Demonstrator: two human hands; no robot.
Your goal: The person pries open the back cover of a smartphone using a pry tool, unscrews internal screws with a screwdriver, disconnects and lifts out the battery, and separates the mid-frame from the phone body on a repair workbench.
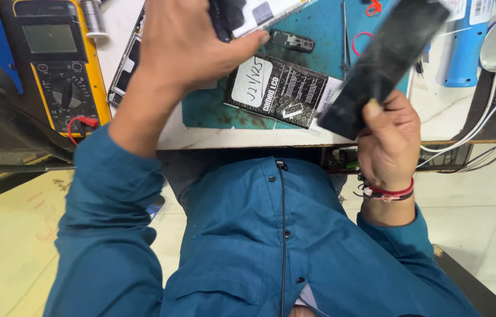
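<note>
Black and glossy, the flat phone screen panel (384, 64) sits pinched in my right hand (387, 144), tilted above the teal work mat (212, 111). My left hand (186, 44) is closed around a dark phone body (230, 14) over the mat's upper part. Between my hands a dark parts packet (280, 91) lies flat. A yellow multimeter (57, 58) rests far left on the white bench (435, 117).
</note>
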